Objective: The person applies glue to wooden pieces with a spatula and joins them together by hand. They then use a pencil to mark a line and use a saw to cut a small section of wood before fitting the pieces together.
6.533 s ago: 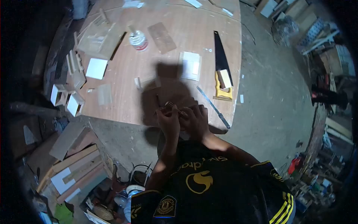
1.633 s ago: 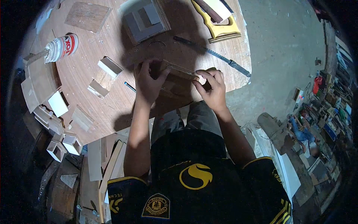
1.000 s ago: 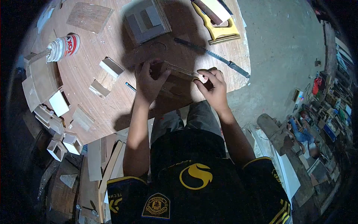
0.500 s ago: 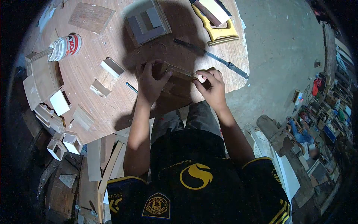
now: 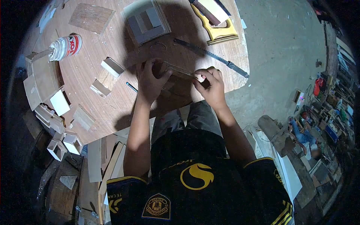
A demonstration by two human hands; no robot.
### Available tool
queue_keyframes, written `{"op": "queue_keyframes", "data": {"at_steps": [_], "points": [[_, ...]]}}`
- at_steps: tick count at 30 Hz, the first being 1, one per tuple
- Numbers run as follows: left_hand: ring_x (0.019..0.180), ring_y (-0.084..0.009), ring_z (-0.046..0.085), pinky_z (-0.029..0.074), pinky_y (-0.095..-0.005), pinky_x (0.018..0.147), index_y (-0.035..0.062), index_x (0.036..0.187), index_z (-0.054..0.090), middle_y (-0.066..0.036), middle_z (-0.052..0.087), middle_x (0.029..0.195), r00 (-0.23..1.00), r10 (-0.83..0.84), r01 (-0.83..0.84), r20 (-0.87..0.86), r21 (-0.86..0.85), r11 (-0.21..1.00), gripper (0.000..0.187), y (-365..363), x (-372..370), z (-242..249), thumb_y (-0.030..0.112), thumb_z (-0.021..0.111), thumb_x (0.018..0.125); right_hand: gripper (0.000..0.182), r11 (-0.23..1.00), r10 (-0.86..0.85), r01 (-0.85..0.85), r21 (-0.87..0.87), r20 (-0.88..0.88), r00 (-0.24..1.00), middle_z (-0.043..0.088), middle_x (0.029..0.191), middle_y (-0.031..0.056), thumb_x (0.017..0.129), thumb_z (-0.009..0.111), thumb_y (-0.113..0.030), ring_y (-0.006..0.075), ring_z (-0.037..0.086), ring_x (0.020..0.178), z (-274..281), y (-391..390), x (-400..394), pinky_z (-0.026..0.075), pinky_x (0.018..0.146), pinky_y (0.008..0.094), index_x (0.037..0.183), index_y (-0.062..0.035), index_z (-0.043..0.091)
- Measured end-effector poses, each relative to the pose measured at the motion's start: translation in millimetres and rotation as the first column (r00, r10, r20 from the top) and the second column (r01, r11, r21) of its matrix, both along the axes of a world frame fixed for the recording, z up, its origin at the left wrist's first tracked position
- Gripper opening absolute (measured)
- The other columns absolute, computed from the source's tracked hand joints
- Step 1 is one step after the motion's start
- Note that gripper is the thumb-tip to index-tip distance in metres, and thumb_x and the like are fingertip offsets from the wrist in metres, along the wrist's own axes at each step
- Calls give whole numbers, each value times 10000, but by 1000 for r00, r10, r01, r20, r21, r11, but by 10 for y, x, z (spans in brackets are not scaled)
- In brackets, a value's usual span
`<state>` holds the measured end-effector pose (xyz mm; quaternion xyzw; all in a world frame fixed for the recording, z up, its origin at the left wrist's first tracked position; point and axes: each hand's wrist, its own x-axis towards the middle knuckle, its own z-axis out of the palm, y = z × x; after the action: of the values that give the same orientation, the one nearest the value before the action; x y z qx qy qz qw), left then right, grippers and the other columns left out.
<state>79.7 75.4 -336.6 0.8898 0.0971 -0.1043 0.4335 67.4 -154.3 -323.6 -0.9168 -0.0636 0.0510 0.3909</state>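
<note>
Between my two hands, over the near part of the table, is a thin wooden piece [image 5: 181, 72] in deep shadow; its full shape is hard to make out. My left hand [image 5: 152, 78] grips its left end, thumb and fingers closed on it. At the right end my right hand [image 5: 210, 82] pinches it with thumb and fingertips. A blue pen [image 5: 131, 87] lies beside my left wrist. Beyond my hands, a narrow dark saw blade with a handle [image 5: 213, 57] rests slantwise on the table.
A yellow-handled saw [image 5: 218, 32] lies far right. A wooden box frame [image 5: 146, 21] and a flat board [image 5: 92, 18] are at the back. A glue tub [image 5: 66, 47] stands left, near small wooden box pieces [image 5: 107, 77]. The table's right edge [image 5: 245, 48] borders the floor.
The wooden piece seems slightly tilted, with less of its near face showing. Both hands keep their hold. The whole view has shifted very slightly.
</note>
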Motion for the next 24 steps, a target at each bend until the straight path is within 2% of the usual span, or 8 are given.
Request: {"op": "queue_keyframes", "data": {"at_steps": [3,11,14,16,20,22,24], "points": [[1124,-372,441,370,-470,988,65,1148,563,-199,481,1167,1000,1,-1,-7,0,1000,520,-3,-1,-9,284,785,732,302,1000,-5,5,17,-15,1000,534,834,68,661,740,-76,257,499,839,-24,-5,-14,423,755,353,954,-89,666],[1121,-376,442,367,-475,986,50,1151,558,-202,479,1171,1000,0,0,-7,30,1000,520,-15,13,74,272,780,737,295,1000,-15,15,23,-18,1000,528,827,66,661,742,-91,257,494,841,-32,5,-21,415,760,358,947,-95,667],[1102,-370,451,380,-476,967,43,1147,558,-201,480,1157,1000,-20,20,-15,-11,1000,514,2,8,14,264,779,739,289,1000,-10,11,23,-18,1000,523,822,64,664,743,-94,257,490,839,-19,8,-9,412,762,359,943,-99,668],[1042,-336,531,431,-441,930,25,1153,557,-174,573,1101,1000,-2,1,30,23,1000,578,12,-3,-59,331,795,725,286,1000,-8,8,21,-16,1000,520,819,64,665,743,-94,257,488,838,-12,8,-6,410,763,360,941,-101,669],[1041,-332,533,434,-439,926,26,1142,562,-176,580,1100,1000,-17,17,9,2,1000,558,26,-16,-99,326,789,730,283,1000,-1,1,10,-16,1000,526,821,65,673,746,-83,248,499,827,1,8,0,420,748,349,946,-98,672],[1032,-317,548,438,-425,925,28,1130,567,-177,590,1102,998,-19,15,54,79,997,547,15,-35,-95,322,793,728,282,1000,2,-2,1,-6,1000,533,823,66,679,750,-75,238,512,819,-5,4,-8,427,737,342,950,-94,677],[1048,-312,547,439,-422,926,25,1138,565,-177,592,1109,998,-27,24,50,69,997,563,21,-19,-104,329,797,725,281,999,-18,18,29,-19,1000,519,812,60,665,747,-92,259,490,831,-15,10,-12,421,747,355,936,-101,670]]}}
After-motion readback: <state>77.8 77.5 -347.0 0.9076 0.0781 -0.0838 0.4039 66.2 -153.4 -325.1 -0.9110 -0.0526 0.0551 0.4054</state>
